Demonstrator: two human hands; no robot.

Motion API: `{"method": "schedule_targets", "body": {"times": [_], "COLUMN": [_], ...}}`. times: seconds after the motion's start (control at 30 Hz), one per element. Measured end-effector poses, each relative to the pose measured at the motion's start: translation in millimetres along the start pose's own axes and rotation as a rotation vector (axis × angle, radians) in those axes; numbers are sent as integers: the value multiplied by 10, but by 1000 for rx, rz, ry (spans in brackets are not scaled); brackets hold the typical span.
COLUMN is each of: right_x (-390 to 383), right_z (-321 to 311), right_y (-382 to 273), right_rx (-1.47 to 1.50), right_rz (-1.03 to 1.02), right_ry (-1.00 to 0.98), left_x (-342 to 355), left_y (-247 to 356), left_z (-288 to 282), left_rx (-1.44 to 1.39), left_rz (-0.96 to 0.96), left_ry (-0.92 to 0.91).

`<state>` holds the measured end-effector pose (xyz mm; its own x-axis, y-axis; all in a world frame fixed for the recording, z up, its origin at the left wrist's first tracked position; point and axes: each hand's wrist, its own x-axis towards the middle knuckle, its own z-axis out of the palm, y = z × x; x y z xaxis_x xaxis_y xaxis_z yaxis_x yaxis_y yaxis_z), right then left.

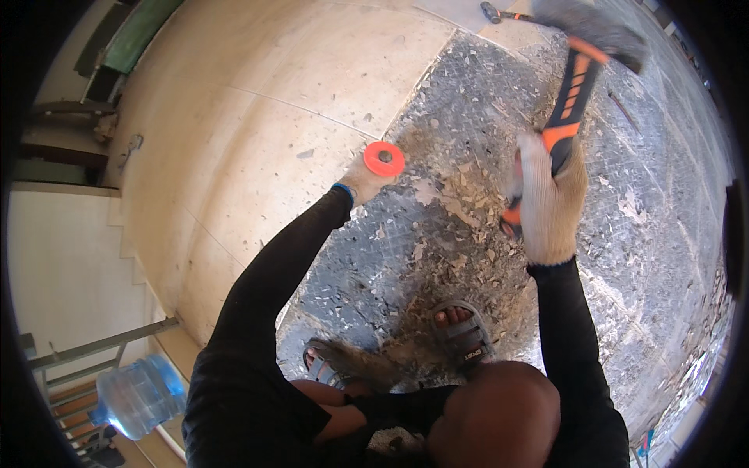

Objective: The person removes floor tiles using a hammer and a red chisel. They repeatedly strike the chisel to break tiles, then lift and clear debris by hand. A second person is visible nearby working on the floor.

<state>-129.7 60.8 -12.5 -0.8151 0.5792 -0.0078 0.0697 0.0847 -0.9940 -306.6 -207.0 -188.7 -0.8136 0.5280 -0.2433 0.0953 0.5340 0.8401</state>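
My left hand (361, 184), in a pale knit glove, closes around a chisel under its round orange hand guard (372, 161). The chisel's struck end (385, 157) shows as a dark disc in the guard's middle, while its blade and most of my fingers are hidden. My gloved right hand (552, 207) grips a hammer (572, 93) by its black and orange handle. The hammer's dark head is raised up and to the right, smeared by motion and apart from the chisel. Chipped dark flooring (343, 261) and pale tile (312, 70) meet along an edge near my left hand.
Loose chips and dust (468, 257) cover the floor before my sandalled feet (460, 327). Another hammer-like tool (491, 12) lies at the far top, and a thin dark rod (622, 111) at right. A blue water jug (140, 398) rests at a metal rack (109, 343) at lower left.
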Motion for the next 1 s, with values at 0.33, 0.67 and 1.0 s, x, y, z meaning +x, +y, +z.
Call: {"method": "schedule_targets", "body": {"times": [0.33,0.67,1.0], "right_x": [-127,-23,56], "right_z": [245,206,-181], "right_y": [480,558,616], "right_rx": [-494,-228,-250], "right_rz": [317,-143,326], "right_ry": [-510,-25,-297], "left_x": [270,247,298], "left_y": [-117,-65,-27], "left_z": [166,178,185], "left_rx": [57,100,123], "left_rz": [70,85,62], "left_ry": [-21,-15,-65]}}
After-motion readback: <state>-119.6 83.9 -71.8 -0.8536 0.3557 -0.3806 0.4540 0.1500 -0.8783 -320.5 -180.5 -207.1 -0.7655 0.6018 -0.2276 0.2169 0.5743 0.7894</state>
